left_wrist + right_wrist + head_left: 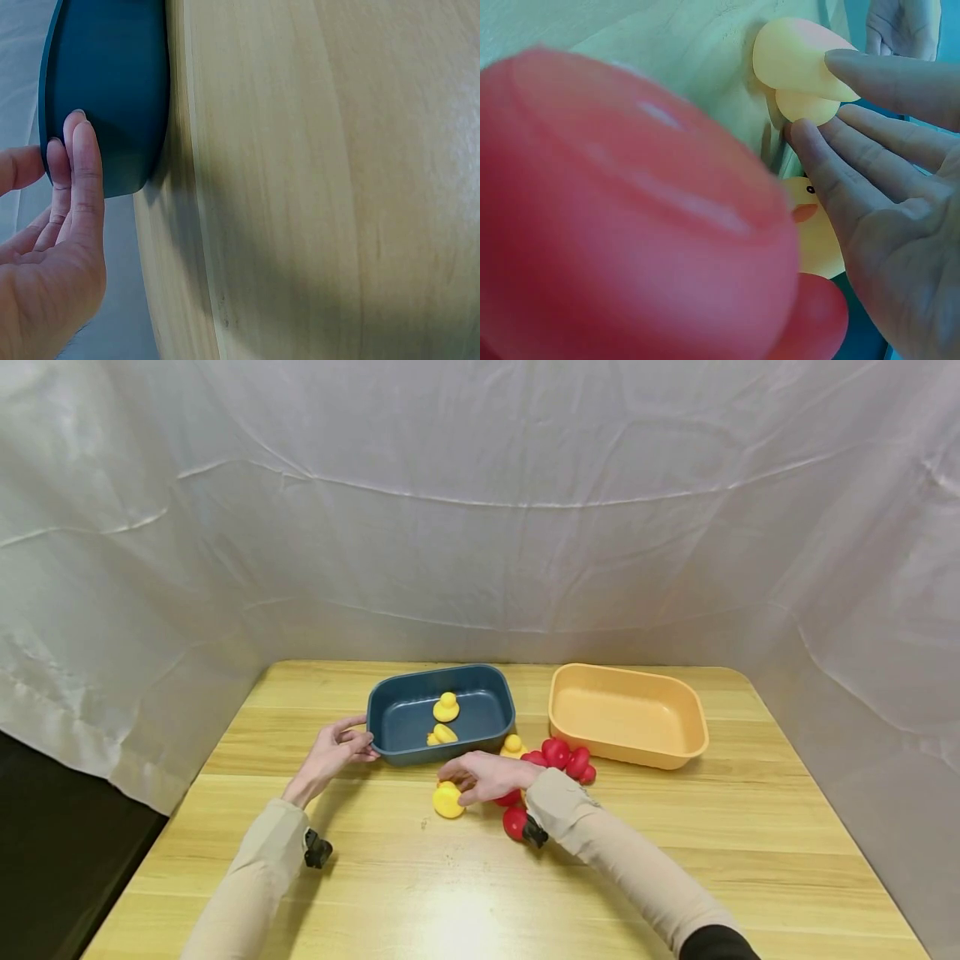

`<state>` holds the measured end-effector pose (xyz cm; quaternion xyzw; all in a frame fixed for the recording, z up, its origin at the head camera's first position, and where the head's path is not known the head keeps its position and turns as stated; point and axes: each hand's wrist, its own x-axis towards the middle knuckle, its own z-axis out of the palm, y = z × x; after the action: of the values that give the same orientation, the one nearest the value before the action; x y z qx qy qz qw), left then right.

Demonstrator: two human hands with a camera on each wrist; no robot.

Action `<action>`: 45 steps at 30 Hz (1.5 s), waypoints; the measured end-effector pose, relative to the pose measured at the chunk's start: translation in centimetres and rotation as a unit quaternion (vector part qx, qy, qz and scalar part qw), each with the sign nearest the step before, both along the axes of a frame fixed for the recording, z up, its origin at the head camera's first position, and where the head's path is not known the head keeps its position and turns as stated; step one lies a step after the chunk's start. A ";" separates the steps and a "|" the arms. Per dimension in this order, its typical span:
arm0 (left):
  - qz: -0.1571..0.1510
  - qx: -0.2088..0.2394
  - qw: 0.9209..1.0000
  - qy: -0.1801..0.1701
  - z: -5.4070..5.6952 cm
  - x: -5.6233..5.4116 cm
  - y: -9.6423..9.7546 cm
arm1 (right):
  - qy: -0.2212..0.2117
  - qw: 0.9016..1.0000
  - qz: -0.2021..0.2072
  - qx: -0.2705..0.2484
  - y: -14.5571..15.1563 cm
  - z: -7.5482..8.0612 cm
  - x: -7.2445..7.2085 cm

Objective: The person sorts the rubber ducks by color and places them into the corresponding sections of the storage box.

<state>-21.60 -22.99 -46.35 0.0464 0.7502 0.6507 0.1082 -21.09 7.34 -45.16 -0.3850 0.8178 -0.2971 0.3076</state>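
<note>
A dark blue bin (438, 756) stands at the back left of the table, with two yellow rubber ducks (446, 707) inside. My left hand (339, 754) pinches its left rim, the thumb inside and the fingers (88, 172) against the outer wall. In front of the bin, my right hand (483, 774) has its thumb and fingers around a yellow rubber duck (447, 802) on the table. The right wrist view shows the thumb over the duck's body (795, 60) and the index fingertip at its head.
Several glossy red rounded toys (556, 752) lie under and beside my right forearm, with another yellow duck (513, 745) among them. A light orange bin (622, 747) stands at the back right. Pale grey sheeting (480, 568) hangs behind the wooden table (390, 893).
</note>
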 end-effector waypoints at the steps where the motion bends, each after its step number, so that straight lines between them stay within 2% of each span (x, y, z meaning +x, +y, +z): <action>1: 0.000 -0.001 1.000 0.000 0.0 0.0 0.0 | 0.000 1.000 -0.001 0.002 0.0 0.0 0.0; 9: 0.002 -0.006 1.000 -0.001 0.0 0.0 0.0 | 0.011 1.000 -0.012 0.017 -0.2 0.0 0.0; 20: 0.003 -0.009 1.000 -0.007 0.1 0.0 0.0 | 0.019 1.000 -0.004 0.004 -0.2 -0.2 -0.1; 31: 0.000 -0.011 1.000 -0.005 0.1 -0.1 0.0 | 0.005 0.998 -0.018 -0.054 0.4 0.1 -0.2; 39: -0.001 -0.006 1.000 -0.005 0.1 -0.1 0.0 | -0.045 0.992 -0.031 -0.110 0.6 0.0 -0.4; 45: -0.002 -0.008 1.000 -0.007 0.1 0.0 0.0 | -0.053 0.988 -0.044 -0.140 0.7 0.0 -0.6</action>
<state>-21.60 -22.99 -46.20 0.0425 0.7546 0.6446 0.1152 -21.70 8.08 -45.16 -0.3713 0.7672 -0.4416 0.2801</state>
